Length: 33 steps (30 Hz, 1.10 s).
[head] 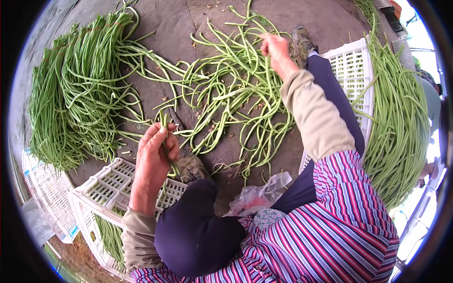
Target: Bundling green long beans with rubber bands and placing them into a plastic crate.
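My left hand is closed round a few long green beans, their ends poking up past the thumb and forefinger. Farther out, my right hand is over the far right edge of a loose tangle of yard-long beans on the ground. Its fingers are curled near a bean; whether they pinch it cannot be made out. At the left stand thick bundles of yard-long beans, with reddish ties near their tops. Stray beans run from these bundles to the tangle.
A white plastic crate heaped with long beans stands right of my leg. Another white crate with beans inside is at lower left, beside a further one. A clear plastic bag lies between my legs. Part of another person shows far right.
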Each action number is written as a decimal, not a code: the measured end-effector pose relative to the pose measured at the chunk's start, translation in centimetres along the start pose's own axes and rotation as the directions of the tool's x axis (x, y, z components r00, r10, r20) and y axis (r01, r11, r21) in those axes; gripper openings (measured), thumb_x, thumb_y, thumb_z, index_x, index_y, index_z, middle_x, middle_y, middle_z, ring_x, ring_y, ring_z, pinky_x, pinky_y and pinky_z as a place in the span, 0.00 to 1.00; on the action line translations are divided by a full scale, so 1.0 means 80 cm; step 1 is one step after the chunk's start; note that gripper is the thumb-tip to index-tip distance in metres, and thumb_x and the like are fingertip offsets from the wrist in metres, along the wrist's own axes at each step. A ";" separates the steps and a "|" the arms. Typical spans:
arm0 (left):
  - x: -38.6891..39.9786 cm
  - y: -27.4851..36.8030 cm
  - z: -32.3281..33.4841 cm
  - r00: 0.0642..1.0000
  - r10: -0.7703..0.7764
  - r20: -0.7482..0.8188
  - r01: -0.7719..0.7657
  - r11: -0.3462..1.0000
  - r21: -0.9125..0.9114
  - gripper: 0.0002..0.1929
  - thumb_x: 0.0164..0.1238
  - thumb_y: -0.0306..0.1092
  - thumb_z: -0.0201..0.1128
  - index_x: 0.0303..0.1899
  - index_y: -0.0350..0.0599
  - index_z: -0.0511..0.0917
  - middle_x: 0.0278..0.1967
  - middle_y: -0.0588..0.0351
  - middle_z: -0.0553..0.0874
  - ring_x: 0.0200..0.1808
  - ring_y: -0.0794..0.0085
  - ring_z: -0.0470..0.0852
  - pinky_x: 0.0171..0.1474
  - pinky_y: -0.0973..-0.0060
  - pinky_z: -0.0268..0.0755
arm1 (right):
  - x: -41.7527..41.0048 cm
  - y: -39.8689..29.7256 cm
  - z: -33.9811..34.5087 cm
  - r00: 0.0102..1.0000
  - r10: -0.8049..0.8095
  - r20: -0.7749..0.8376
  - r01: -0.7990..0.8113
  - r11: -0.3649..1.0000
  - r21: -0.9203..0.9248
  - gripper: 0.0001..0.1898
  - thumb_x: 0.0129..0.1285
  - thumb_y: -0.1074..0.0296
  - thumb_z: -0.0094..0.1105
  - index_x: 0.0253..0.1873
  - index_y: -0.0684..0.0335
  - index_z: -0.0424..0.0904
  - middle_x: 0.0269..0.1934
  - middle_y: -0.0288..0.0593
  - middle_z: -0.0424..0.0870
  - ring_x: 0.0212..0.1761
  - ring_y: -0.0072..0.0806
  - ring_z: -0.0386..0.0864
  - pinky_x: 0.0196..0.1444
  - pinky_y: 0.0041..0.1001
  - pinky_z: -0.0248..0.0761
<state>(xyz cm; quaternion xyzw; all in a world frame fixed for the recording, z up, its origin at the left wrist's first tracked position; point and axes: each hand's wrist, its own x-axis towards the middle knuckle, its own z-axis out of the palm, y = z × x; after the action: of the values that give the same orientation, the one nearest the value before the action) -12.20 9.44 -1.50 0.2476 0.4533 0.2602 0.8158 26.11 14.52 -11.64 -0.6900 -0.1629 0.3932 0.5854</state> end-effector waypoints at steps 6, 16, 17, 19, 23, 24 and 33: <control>0.004 0.000 -0.012 0.996 -0.053 -0.066 0.045 0.993 -0.113 0.13 0.70 0.39 0.55 0.45 0.37 0.75 0.24 0.65 0.68 0.25 0.79 0.66 0.29 0.77 0.60 | -0.207 0.012 0.109 0.951 -0.067 0.302 0.054 0.997 0.051 0.09 0.67 0.72 0.55 0.47 0.69 0.79 0.24 0.32 0.77 0.20 0.13 0.69 0.20 0.15 0.64; 0.006 0.004 -0.023 0.996 0.022 -0.083 -0.031 0.994 -0.101 0.18 0.73 0.41 0.48 0.53 0.40 0.75 0.46 0.54 0.86 0.42 0.71 0.85 0.33 0.80 0.68 | -0.347 0.040 0.116 0.782 -0.464 0.415 0.567 0.807 -0.166 0.10 0.61 0.79 0.59 0.48 0.68 0.79 0.30 0.44 0.80 0.28 0.29 0.79 0.30 0.25 0.70; 0.005 0.005 -0.021 0.996 0.014 -0.091 -0.023 0.995 -0.098 0.18 0.73 0.41 0.48 0.53 0.40 0.75 0.46 0.54 0.86 0.42 0.71 0.85 0.33 0.80 0.68 | -0.346 0.041 0.112 0.778 -0.469 0.418 0.572 0.804 -0.164 0.10 0.61 0.79 0.59 0.48 0.68 0.79 0.30 0.44 0.80 0.28 0.29 0.79 0.30 0.25 0.70; 0.004 0.006 -0.018 0.998 0.023 -0.063 -0.028 0.996 -0.083 0.17 0.72 0.41 0.48 0.53 0.40 0.75 0.46 0.52 0.85 0.43 0.70 0.84 0.33 0.80 0.68 | -0.344 0.043 0.105 0.710 -0.513 0.482 0.652 0.738 -0.175 0.10 0.59 0.80 0.60 0.47 0.68 0.79 0.30 0.45 0.80 0.27 0.33 0.79 0.29 0.25 0.70; 0.003 0.006 -0.011 0.997 0.070 -0.029 -0.073 0.993 -0.089 0.17 0.72 0.41 0.49 0.53 0.39 0.74 0.46 0.51 0.85 0.44 0.70 0.84 0.34 0.80 0.67 | -0.350 0.044 0.095 0.706 -0.421 0.569 0.599 0.784 -0.163 0.11 0.58 0.81 0.61 0.47 0.68 0.79 0.28 0.45 0.78 0.26 0.34 0.78 0.28 0.28 0.70; 0.003 0.007 -0.012 0.997 0.068 -0.037 -0.071 0.994 -0.082 0.17 0.72 0.40 0.49 0.52 0.39 0.75 0.46 0.51 0.85 0.44 0.70 0.84 0.34 0.80 0.67 | -0.352 0.044 0.093 0.705 -0.407 0.580 0.591 0.790 -0.163 0.11 0.58 0.81 0.60 0.47 0.68 0.79 0.28 0.45 0.78 0.26 0.34 0.78 0.29 0.28 0.70; 0.005 0.008 -0.018 0.997 0.058 -0.058 -0.061 0.997 -0.049 0.16 0.72 0.39 0.49 0.51 0.40 0.75 0.45 0.52 0.85 0.45 0.69 0.84 0.36 0.80 0.69 | -0.357 0.040 0.078 0.683 -0.386 0.620 0.583 0.799 -0.145 0.11 0.57 0.82 0.60 0.46 0.68 0.79 0.29 0.45 0.78 0.26 0.34 0.78 0.29 0.27 0.70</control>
<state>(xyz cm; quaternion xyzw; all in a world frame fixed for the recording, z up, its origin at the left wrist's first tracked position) -13.39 10.39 -2.03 0.2327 0.4621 0.3026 0.8005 2.58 -1.60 -4.61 -0.5613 -0.5703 0.3727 0.4699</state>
